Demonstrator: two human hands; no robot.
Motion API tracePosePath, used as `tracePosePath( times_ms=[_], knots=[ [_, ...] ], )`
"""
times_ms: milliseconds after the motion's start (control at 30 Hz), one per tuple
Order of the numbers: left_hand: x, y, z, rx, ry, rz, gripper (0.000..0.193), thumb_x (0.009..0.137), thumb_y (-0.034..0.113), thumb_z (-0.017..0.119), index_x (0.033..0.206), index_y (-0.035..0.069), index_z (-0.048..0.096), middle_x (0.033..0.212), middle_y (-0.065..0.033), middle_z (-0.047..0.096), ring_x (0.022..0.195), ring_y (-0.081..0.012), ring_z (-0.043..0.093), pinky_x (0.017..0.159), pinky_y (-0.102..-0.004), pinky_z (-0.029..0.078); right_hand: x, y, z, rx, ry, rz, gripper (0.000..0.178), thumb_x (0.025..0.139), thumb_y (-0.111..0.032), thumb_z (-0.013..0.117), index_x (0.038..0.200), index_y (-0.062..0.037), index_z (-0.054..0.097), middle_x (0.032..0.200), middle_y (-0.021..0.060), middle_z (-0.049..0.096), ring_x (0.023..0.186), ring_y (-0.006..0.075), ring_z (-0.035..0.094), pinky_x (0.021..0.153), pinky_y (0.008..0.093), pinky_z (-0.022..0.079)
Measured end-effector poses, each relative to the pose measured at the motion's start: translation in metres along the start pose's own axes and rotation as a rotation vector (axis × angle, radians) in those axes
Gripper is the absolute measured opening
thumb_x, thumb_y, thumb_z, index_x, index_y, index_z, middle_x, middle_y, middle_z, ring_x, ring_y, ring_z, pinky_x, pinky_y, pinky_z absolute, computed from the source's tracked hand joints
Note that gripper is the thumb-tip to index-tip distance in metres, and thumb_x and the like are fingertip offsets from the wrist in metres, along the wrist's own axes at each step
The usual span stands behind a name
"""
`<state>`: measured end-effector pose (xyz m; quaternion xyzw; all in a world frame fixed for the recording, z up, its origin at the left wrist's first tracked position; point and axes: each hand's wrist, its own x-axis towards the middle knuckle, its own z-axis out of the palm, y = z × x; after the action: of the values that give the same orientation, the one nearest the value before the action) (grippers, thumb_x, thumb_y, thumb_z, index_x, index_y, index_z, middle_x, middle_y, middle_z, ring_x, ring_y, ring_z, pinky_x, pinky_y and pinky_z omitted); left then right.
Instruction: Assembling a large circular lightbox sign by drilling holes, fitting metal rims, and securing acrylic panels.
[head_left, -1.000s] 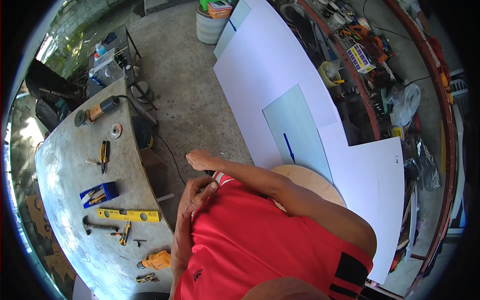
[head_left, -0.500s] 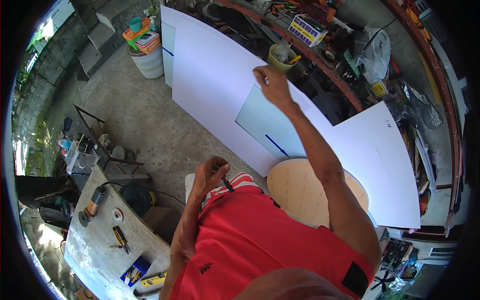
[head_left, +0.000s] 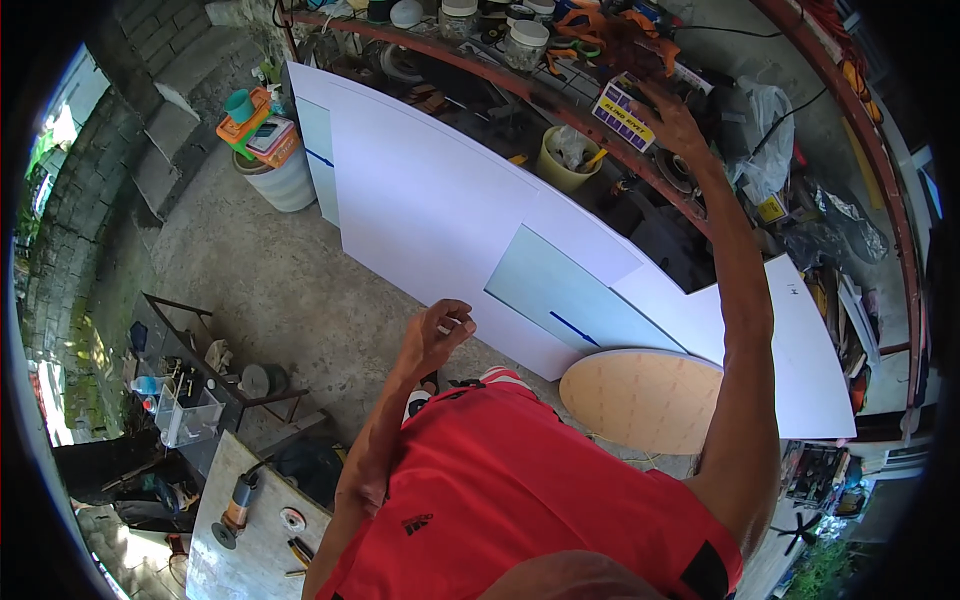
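Note:
My right hand [head_left: 672, 122] is stretched out over the shelf at the far right, fingers apart at the top of a small purple, yellow and white cardboard box [head_left: 622, 114]. Some fingertips are hidden behind or in the box. My left hand [head_left: 438, 335] hovers in front of my body with fingers curled in; whatever it may hold is too small to tell. Below and beyond the hands, a large white sheet panel [head_left: 420, 190] leans on edge against the shelf, with a pale blue rectangle [head_left: 570, 290] on it bearing a dark blue arrow.
An oval wooden board [head_left: 640, 400] stands against the panel. The cluttered shelf has a red metal edge [head_left: 480, 65], jars [head_left: 525, 45] and a plastic bag [head_left: 765, 140]. A yellowish bucket [head_left: 565, 160] sits under it. At lower left, an angle grinder [head_left: 238, 508] lies on a worktable [head_left: 215, 570].
My right hand has moved from the panel's top edge, up and right to the cardboard box. The left hand has shifted slightly right and forward, still curled. My view has turned toward the shelf.

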<state>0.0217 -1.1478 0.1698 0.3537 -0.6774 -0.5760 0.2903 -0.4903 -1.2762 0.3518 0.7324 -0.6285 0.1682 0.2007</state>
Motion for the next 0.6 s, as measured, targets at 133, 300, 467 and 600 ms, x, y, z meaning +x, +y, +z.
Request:
tracePosePath(
  times_ms=[133,300,467,600],
  knots=[
    [0.048,0.006,-0.019,0.028,-0.03,0.02,0.033,0.089,0.02,0.073,0.113,-0.002,0.064,0.092,-0.0122,0.071,0.082,-0.0207,0.069,0.066,-0.0351,0.057,-0.004,-0.016,0.004,0.014,-0.005,0.139,0.049,0.099,-0.044,0.056,0.138,-0.0151,0.056,0.128,0.0174,0.06,0.116,0.0419,0.054,0.105,0.0479,0.042],
    [0.156,0.05,0.015,0.099,-0.023,0.333,0.048,0.083,0.019,0.079,0.123,0.003,0.06,0.107,-0.0136,0.068,0.094,-0.0244,0.066,0.072,-0.0358,0.057,-0.006,-0.03,-0.006,0.079,0.014,0.292,0.034,0.099,-0.031,0.059,0.125,-0.0105,0.066,0.124,0.0151,0.063,0.119,0.0374,0.055,0.103,0.0441,0.044],
    [0.274,0.121,0.079,0.338,0.217,0.683,0.083,0.069,0.032,0.087,0.134,0.0,0.046,0.121,-0.0185,0.059,0.112,-0.0376,0.055,0.094,-0.0477,0.046,-0.001,-0.026,-0.022,-0.017,0.112,0.176,0.028,0.094,-0.024,0.067,0.116,-0.0076,0.073,0.124,0.0126,0.067,0.117,0.0312,0.06,0.102,0.038,0.047],
    [0.326,0.157,0.117,0.454,0.325,0.751,0.098,0.062,0.038,0.089,0.135,-0.007,0.04,0.121,-0.025,0.057,0.115,-0.043,0.051,0.097,-0.0507,0.042,0.011,-0.018,-0.035,0.193,-0.073,0.161,0.03,0.091,-0.022,0.069,0.115,-0.0041,0.071,0.126,0.0116,0.066,0.121,0.03,0.058,0.103,0.0408,0.047]
  ],
)
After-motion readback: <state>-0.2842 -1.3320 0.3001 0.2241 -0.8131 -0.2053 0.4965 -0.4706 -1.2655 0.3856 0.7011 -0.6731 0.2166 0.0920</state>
